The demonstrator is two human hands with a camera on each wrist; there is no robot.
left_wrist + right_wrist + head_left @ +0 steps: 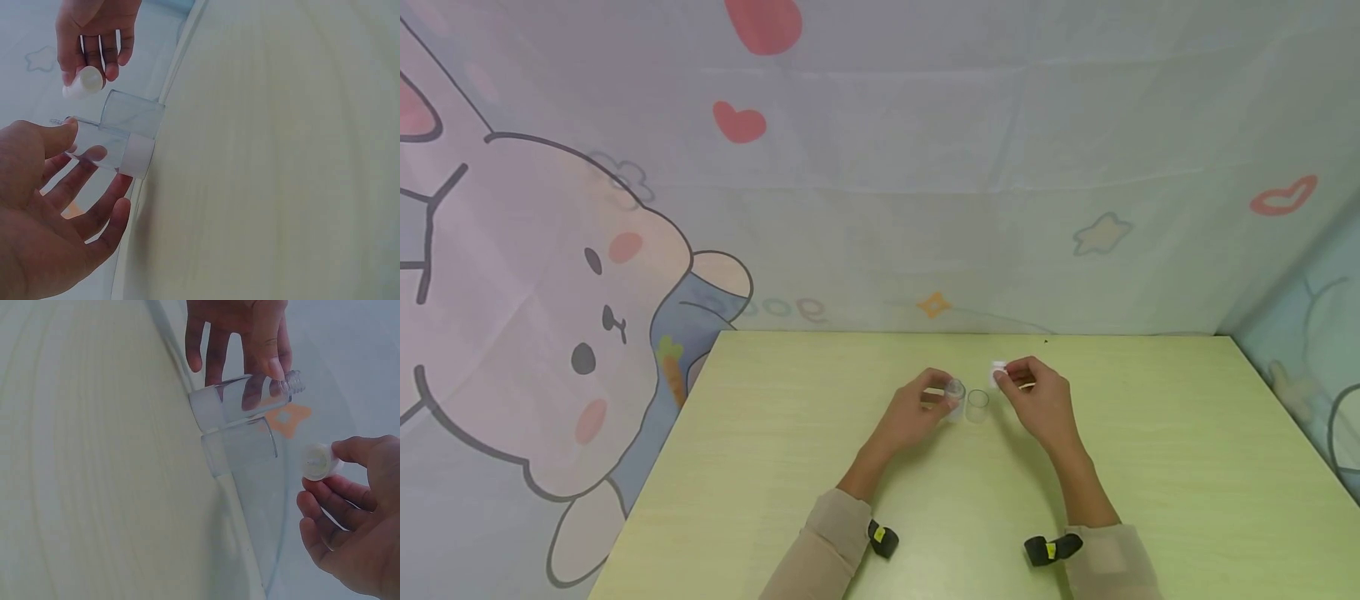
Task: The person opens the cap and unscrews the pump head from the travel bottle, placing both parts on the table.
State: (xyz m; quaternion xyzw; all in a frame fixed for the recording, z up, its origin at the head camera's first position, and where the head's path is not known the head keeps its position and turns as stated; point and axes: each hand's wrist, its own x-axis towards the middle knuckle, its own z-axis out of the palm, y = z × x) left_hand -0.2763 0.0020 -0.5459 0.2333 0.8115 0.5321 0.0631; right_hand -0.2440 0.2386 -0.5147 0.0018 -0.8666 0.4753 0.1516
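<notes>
Near the table's middle, my left hand (pixel 913 410) grips a clear bottle (pixel 240 399) by its upper part, between thumb and fingers. The bottle stands upright, with a bare threaded neck (pixel 293 382) and a white band at its bottom. My right hand (pixel 1039 398) pinches a small white cap (pixel 320 462) between thumb and fingers, its hollow side showing in both wrist views. The cap is held up off the table, apart from the bottle. A clear open cup (pixel 977 409) stands on the table close beside the bottle, between both hands; neither hand holds it.
The pale yellow-green table (pixel 760 433) runs back to a printed cloth (pixel 880 242) with hearts and a large cartoon animal. A black strap device (pixel 883 540) sits at the left wrist, and another (pixel 1051 550) at the right wrist.
</notes>
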